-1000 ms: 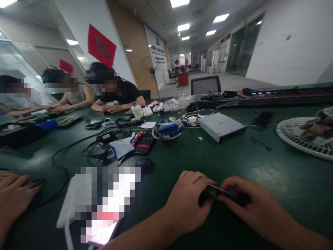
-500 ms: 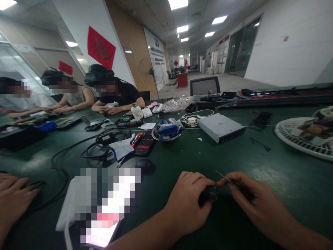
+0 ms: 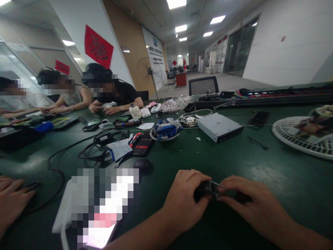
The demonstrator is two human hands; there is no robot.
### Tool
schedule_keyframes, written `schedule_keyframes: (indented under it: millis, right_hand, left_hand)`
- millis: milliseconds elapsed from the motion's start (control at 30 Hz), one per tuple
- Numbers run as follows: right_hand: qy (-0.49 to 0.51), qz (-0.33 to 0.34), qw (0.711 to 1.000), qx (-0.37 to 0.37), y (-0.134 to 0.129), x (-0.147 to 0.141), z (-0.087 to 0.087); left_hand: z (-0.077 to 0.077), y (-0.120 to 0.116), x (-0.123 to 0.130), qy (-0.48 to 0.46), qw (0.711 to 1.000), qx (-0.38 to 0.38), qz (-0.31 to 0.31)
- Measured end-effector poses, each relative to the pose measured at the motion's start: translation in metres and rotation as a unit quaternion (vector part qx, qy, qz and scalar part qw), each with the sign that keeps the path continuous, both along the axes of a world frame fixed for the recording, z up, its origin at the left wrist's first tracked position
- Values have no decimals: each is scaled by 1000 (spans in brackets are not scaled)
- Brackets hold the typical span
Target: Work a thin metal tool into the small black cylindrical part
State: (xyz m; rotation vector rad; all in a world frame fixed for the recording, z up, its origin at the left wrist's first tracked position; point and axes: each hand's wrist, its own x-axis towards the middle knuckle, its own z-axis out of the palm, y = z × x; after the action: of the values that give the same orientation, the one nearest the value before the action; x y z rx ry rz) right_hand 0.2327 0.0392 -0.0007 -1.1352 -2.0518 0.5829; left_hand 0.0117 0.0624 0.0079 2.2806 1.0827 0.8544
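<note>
Small black device [image 3: 205,189] is held just above the green worktop [image 3: 281,166], left hand [image 3: 185,205] closed around it, right hand [image 3: 249,198] pinching its thin metal piece [image 3: 220,186]

place: electronics workbench room in an office-style building | bench: long green-topped bench [image 3: 286,173] | on it: cables [image 3: 104,139], metal drive [image 3: 220,127], phones [image 3: 143,146] | people: workers [image 3: 114,93] seated along it | room: floor fan [image 3: 148,71], red banners [image 3: 98,47], glass doors [image 3: 240,48], long corridor [image 3: 182,78]
</note>
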Motion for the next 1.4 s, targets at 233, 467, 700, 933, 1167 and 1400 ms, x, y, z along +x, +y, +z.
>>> schedule_keyframes:
  millis: [233, 467, 700, 933, 1167, 1400]
  right_hand:
    - [-5, 4, 1000, 13, 1, 0, 3]
    - [-60, -40, 996, -51, 2, 1, -3]
    - [-48, -32, 998, -1, 0, 3, -4]
    - [-25, -31, 999, 18, 0, 3, -1]
    - [-9, -31, 999, 36, 1, 4, -2]
    - [-44, 19, 998, -29, -1, 0, -3]
  left_hand:
    - [2, 0, -1, 15, 998, 26, -59]
    - [2, 2, -2, 70, 991, 42, -110]
    - [7, 3, -3, 94, 986, 6, -141]
    - [16, 2, -2, 121, 980, -37, -156]
    - [18, -3, -2, 118, 976, -47, -175]
    - [17, -4, -2, 120, 975, -17, -189]
